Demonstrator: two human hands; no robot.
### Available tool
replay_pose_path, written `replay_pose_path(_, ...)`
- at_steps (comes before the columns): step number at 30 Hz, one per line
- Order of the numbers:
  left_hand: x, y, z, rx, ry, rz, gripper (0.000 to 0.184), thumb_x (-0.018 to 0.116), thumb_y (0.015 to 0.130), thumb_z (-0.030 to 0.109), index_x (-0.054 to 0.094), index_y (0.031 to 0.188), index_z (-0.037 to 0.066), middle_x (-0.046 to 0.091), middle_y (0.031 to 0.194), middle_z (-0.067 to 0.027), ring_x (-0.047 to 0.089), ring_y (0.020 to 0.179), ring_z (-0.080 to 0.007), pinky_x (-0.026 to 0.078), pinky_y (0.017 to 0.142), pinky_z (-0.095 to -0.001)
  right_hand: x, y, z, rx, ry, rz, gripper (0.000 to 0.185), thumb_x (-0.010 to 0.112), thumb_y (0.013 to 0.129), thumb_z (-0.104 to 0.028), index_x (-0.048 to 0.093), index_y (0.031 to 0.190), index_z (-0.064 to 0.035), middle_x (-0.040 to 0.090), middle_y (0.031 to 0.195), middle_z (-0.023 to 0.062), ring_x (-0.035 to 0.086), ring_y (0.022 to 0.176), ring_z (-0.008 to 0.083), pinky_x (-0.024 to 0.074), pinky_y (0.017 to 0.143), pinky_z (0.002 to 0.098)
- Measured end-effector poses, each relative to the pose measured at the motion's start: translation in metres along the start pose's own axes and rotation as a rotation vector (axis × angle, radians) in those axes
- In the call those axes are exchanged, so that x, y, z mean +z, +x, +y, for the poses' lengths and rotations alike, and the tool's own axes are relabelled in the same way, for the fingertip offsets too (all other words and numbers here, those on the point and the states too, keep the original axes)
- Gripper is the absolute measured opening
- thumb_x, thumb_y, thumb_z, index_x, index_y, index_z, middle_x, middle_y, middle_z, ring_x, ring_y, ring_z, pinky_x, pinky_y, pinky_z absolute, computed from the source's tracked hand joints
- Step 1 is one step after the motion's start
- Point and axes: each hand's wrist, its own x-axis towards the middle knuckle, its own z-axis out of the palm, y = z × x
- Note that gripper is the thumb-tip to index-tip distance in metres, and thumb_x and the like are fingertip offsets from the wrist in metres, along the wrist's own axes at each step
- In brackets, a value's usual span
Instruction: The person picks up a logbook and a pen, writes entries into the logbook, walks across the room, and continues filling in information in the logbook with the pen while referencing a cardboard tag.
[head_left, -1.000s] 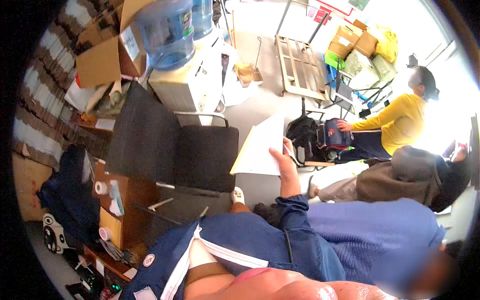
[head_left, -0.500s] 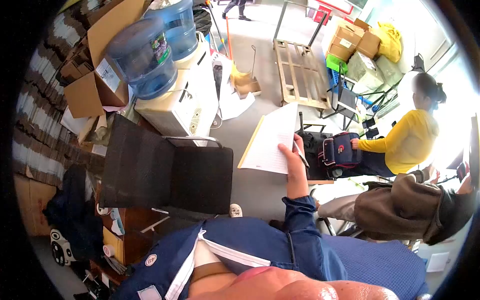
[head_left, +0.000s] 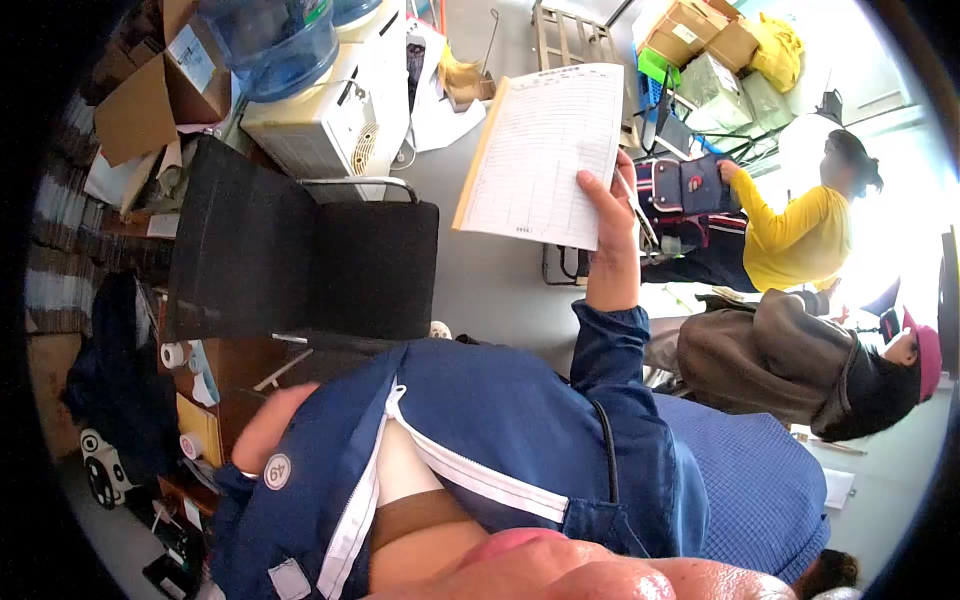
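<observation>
My right hand (head_left: pixel 608 215) is closed on a pad of printed forms (head_left: pixel 545 155), thumb on top of the sheet. The pad has ruled lines and a yellowish bound edge. A slim white-and-dark pen (head_left: pixel 637 208) is held against the pad's side in the same hand. Low at the left, my left hand (head_left: pixel 272 428) shows beside my blue jacket, smeared by motion, its fingers not readable. It is nearest the brown desk (head_left: pixel 255 375) with rolls of tape (head_left: pixel 190 443). A black chair (head_left: pixel 375 265) stands between the desk and the pad.
Water jugs (head_left: pixel 275 45) stand on a white appliance (head_left: pixel 310 125) at upper left, beside an open carton (head_left: pixel 150 110). A person in yellow (head_left: pixel 800 235) touches a dark blue backpack (head_left: pixel 690 187). Another person in brown (head_left: pixel 770 350) is at the right. A trolley (head_left: pixel 575 40) stands behind.
The pad has risen in view and turned flatter towards me, showing more of its page. My left hand has come into view at the left. The person in brown now shows a red cap.
</observation>
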Motion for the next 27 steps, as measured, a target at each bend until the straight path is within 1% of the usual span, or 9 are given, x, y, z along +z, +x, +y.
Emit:
replay_pose_path(3,0.01,-0.002,-0.017,0.026,0.071,-0.014,0.025,0.061,0.095,0.002,0.069,0.117,-0.002,0.073,0.11,-0.0156,0.07,0.099,-0.0238,0.054,0.09,-0.033,0.012,-0.01,-0.001,-0.011,0.02,-0.017,0.069,0.078,0.082,-0.006,0.042,0.14,0.001,0.059,0.129,0.022,0.06,0.117,0.0275,0.0486,0.103,0.0404)
replay_pose_path(6,0.011,-0.006,-0.026,0.035,0.086,-0.019,0.024,0.061,0.095,0.002,0.069,0.117,-0.002,0.073,0.109,-0.0152,0.07,0.099,-0.0233,0.054,0.09,-0.0329,0.021,-0.019,-0.005,0.009,-0.006,-0.059,0.068,0.079,0.082,-0.006,0.043,0.139,0.0001,0.06,0.129,0.0207,0.06,0.116,0.0272,0.0483,0.103,0.0408)
replay_pose_path(9,0.014,-0.012,-0.03,0.042,0.09,-0.01,0.024,0.061,0.095,0.002,0.07,0.116,-0.002,0.073,0.109,-0.0147,0.07,0.098,-0.0228,0.054,0.089,-0.0328,0.018,-0.021,0.002,0.03,-0.012,-0.174,0.068,0.08,0.082,-0.007,0.043,0.138,-0.0009,0.062,0.127,0.0186,0.061,0.116,0.0263,0.0482,0.102,0.0402)
replay_pose_path(10,0.015,-0.012,-0.032,0.044,0.096,-0.009,0.023,0.061,0.095,0.002,0.07,0.116,-0.002,0.073,0.109,-0.0146,0.07,0.098,-0.0226,0.054,0.089,-0.0328,0.019,-0.025,0.003,0.039,-0.006,-0.173,0.067,0.081,0.081,-0.008,0.045,0.136,-0.0021,0.063,0.125,0.0166,0.06,0.115,0.0245,0.0483,0.101,0.0391)
replay_pose_path(14,0.014,-0.015,-0.039,0.055,0.106,0.005,0.023,0.061,0.095,0.003,0.07,0.115,-0.002,0.073,0.108,-0.014,0.069,0.098,-0.0219,0.053,0.089,-0.0326,0.02,-0.03,0.006,0.044,-0.08,-0.218,0.062,0.08,0.081,-0.006,0.047,0.134,-0.0036,0.065,0.122,0.0154,0.061,0.113,0.0228,0.0485,0.1,0.0379)
replay_pose_path(17,0.016,-0.018,-0.043,0.062,0.103,0.018,0.022,0.061,0.095,0.003,0.07,0.115,-0.003,0.073,0.108,-0.0135,0.069,0.097,-0.0214,0.053,0.088,-0.0325,0.023,-0.031,0.004,0.033,-0.002,-0.233,0.063,0.081,0.08,-0.006,0.047,0.133,-0.0037,0.065,0.121,0.0149,0.062,0.112,0.0228,0.0486,0.1,0.038)
replay_pose_path(21,0.016,-0.021,-0.048,0.076,0.1,0.032,0.022,0.061,0.095,0.004,0.07,0.114,-0.003,0.073,0.107,-0.0129,0.069,0.096,-0.0207,0.053,0.088,-0.0324,0.031,-0.034,0.001,0.009,0.019,-0.23,0.065,0.082,0.078,-0.007,0.047,0.132,-0.0041,0.065,0.12,0.0153,0.061,0.113,0.0222,0.0488,0.1,0.0374)
replay_pose_path(25,0.018,-0.026,-0.051,0.074,0.099,0.04,0.021,0.061,0.095,0.004,0.07,0.113,-0.003,0.073,0.107,-0.0124,0.068,0.096,-0.02,0.053,0.087,-0.0323,0.032,-0.04,-0.003,0.024,0.045,-0.249,0.065,0.083,0.077,-0.011,0.048,0.131,-0.0049,0.064,0.119,0.0138,0.061,0.111,0.022,0.0465,0.102,0.0382)
replay_pose_path(27,0.017,-0.026,-0.053,0.085,0.113,0.041,0.021,0.061,0.096,0.005,0.07,0.113,-0.003,0.073,0.107,-0.0121,0.068,0.095,-0.0196,0.053,0.087,-0.0322,0.028,-0.043,-0.006,0.021,0.053,-0.248,0.063,0.083,0.076,-0.01,0.049,0.129,-0.0052,0.064,0.118,0.0124,0.06,0.111,0.0225,0.0454,0.102,0.0388)
